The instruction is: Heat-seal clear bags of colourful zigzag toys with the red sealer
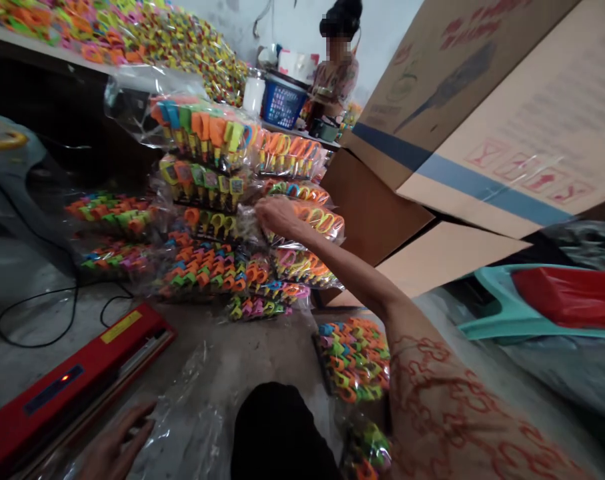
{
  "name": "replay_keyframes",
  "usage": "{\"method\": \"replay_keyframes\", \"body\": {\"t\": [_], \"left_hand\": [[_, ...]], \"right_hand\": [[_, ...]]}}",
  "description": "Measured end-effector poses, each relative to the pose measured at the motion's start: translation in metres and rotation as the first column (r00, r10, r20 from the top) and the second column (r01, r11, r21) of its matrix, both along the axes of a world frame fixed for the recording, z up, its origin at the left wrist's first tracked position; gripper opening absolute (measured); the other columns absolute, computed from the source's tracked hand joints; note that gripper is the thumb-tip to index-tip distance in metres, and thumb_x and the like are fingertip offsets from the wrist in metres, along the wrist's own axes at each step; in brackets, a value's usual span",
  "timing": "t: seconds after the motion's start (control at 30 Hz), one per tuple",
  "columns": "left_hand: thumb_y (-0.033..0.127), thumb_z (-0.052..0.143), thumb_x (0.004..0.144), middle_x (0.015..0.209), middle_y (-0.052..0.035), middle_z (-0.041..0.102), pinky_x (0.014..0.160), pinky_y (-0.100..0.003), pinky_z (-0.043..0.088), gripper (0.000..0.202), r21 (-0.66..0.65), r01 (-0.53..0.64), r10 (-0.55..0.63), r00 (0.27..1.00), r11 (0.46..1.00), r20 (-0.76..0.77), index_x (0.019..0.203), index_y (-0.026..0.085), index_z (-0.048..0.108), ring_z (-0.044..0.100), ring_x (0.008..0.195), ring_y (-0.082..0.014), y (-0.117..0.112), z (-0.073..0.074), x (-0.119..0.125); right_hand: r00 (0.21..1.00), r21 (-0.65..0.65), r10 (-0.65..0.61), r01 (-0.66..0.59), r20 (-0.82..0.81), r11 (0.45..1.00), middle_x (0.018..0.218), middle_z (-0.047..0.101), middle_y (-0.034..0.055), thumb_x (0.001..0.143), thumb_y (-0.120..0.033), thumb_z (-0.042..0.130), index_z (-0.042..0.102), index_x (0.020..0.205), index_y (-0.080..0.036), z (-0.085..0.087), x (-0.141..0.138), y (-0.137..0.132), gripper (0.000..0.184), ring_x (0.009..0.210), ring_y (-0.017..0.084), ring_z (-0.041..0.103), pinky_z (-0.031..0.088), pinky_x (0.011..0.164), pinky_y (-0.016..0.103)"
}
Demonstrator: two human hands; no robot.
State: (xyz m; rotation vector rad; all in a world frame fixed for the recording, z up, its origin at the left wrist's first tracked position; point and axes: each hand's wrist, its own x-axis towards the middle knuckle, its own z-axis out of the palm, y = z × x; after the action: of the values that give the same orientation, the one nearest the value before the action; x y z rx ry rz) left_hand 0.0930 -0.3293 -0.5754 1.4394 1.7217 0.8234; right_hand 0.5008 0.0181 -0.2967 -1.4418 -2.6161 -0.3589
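Note:
My right hand (277,215) reaches forward into a stack of clear plastic bags of colourful scissors (217,200) on the floor. Its fingers are closed on the edge of one bag of orange and yellow scissors (316,219) in the middle of the stack. Down at the lower left, my left hand (115,448) lies flat with fingers spread on loose clear plastic film (192,413), beside a red heat sealer (72,380). It holds nothing.
Another bag of scissors (355,360) lies near my right arm. A large cardboard box (482,113) with open flaps stands at the right. Teal and red plastic stools (547,300) sit beyond it. A black cable (57,313) loops on the floor. Another person (338,67) works at the back.

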Motion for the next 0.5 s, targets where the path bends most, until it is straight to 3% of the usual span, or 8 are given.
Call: {"method": "replay_keyframes", "body": {"t": [0.07, 0.13, 0.23, 0.3, 0.4, 0.43, 0.5], "left_hand": [[0.093, 0.081, 0.073, 0.108, -0.0055, 0.095, 0.076, -0.045, 0.079, 0.060, -0.031, 0.018, -0.015, 0.997, 0.999, 0.070, 0.096, 0.040, 0.097, 0.092, 0.092, -0.0396, 0.007, 0.015, 0.007], [0.094, 0.083, 0.073, 0.108, -0.0066, 0.094, 0.077, -0.044, 0.078, 0.062, -0.027, 0.062, -0.059, 0.995, 0.998, 0.082, 0.096, 0.039, 0.098, 0.092, 0.093, -0.0394, 0.016, 0.031, 0.012], [0.098, 0.083, 0.073, 0.111, -0.0092, 0.094, 0.093, -0.046, 0.078, 0.067, 0.029, 0.060, -0.061, 0.997, 0.998, 0.045, 0.094, 0.035, 0.097, 0.092, 0.106, -0.0418, 0.032, 0.055, 0.013], [0.098, 0.080, 0.078, 0.121, -0.0095, 0.094, 0.110, -0.051, 0.075, 0.072, 0.098, -0.010, 0.006, 0.999, 0.995, 0.044, 0.105, 0.034, 0.097, 0.090, 0.118, -0.0431, 0.037, 0.074, 0.015], [0.091, 0.079, 0.085, 0.156, -0.0029, 0.084, 0.128, -0.057, 0.066, 0.083, 0.230, -0.125, 0.112, 0.991, 0.965, 0.069, 0.152, 0.043, 0.084, 0.081, 0.144, -0.0443, 0.030, 0.106, 0.021], [0.089, 0.083, 0.082, 0.168, 0.0004, 0.077, 0.132, -0.059, 0.064, 0.096, 0.282, -0.155, 0.145, 0.988, 0.947, 0.055, 0.167, 0.047, 0.072, 0.075, 0.153, -0.0460, 0.026, 0.115, 0.023], [0.084, 0.093, 0.069, 0.181, 0.0031, 0.066, 0.135, -0.062, 0.062, 0.127, 0.328, -0.154, 0.164, 0.987, 0.932, 0.000, 0.184, 0.052, 0.049, 0.065, 0.165, -0.0498, 0.015, 0.126, 0.024]], "right_hand": [[0.994, 0.141, -0.023, 0.038, -0.109, 0.989, 0.108, 0.076, 0.0122, 0.121, -0.021, 0.050, 0.073, 0.102, -0.020, -0.002, 0.016, -0.016, 0.030, 0.109, 0.024, 0.069, 0.053, 0.107, 0.041], [0.973, 0.311, 0.020, 0.053, -0.228, 0.949, 0.104, 0.072, 0.0109, 0.125, -0.030, 0.047, 0.069, 0.100, -0.022, 0.008, 0.034, -0.037, 0.034, 0.105, 0.025, 0.068, 0.055, 0.104, 0.042], [0.925, 0.477, 0.121, 0.071, -0.360, 0.876, 0.095, 0.065, 0.0082, 0.129, -0.052, 0.036, 0.060, 0.093, -0.026, 0.043, 0.039, -0.071, 0.051, 0.096, 0.026, 0.067, 0.059, 0.098, 0.045], [0.886, 0.529, 0.198, 0.062, -0.420, 0.846, 0.092, 0.062, 0.0075, 0.130, -0.063, 0.023, 0.054, 0.090, -0.028, 0.068, 0.022, -0.095, 0.061, 0.093, 0.026, 0.066, 0.060, 0.095, 0.046], [0.847, 0.455, 0.279, -0.050, -0.452, 0.889, 0.096, 0.066, 0.0076, 0.129, -0.061, 0.029, 0.056, 0.093, -0.031, 0.085, -0.031, -0.131, 0.054, 0.095, 0.026, 0.067, 0.060, 0.094, 0.043], [0.849, 0.371, 0.289, -0.120, -0.442, 0.921, 0.097, 0.068, 0.0070, 0.127, -0.056, 0.039, 0.058, 0.095, -0.032, 0.080, -0.053, -0.142, 0.045, 0.095, 0.025, 0.068, 0.059, 0.090, 0.041], [0.863, 0.113, 0.315, -0.295, -0.396, 0.949, 0.097, 0.070, 0.0048, 0.117, -0.042, 0.059, 0.062, 0.099, -0.033, 0.056, -0.100, -0.163, 0.020, 0.092, 0.025, 0.067, 0.053, 0.081, 0.037]]}}
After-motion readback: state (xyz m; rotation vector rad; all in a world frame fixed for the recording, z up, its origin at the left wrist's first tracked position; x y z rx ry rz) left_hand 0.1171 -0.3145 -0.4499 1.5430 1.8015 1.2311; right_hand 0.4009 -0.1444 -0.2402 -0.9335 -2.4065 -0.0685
